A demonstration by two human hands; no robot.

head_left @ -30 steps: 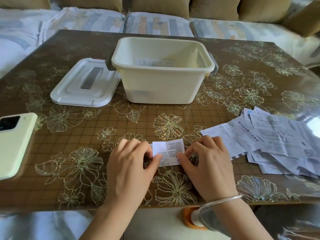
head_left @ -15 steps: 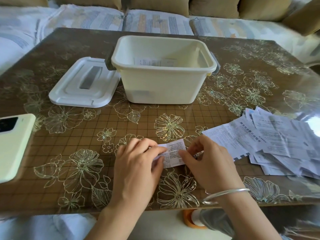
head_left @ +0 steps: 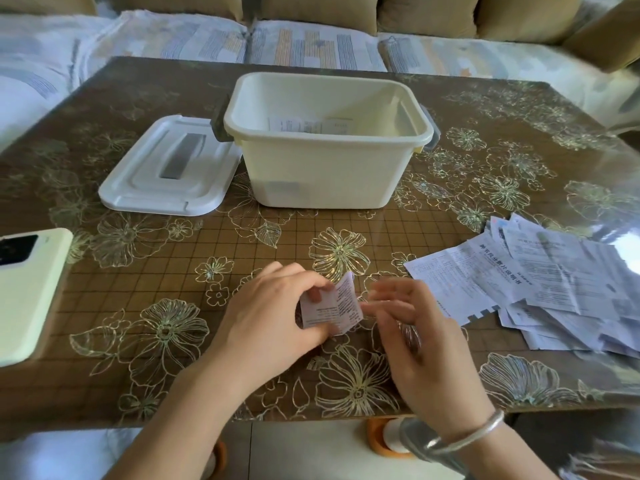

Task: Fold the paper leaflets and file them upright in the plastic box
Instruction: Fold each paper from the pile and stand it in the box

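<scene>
The flowered table carries the open box at its far middle with a few papers showing inside, the lid flat just left of the box, the pile of loose leaflets to the box's near right, and the phone to its near left. In front of the box, well apart, the left hand pinches the folded leaflet between thumb and curled fingers, tilted up off the table. The right hand hovers just beside it, fingers loosely spread and blurred, and whether they touch it, can't tell.
</scene>
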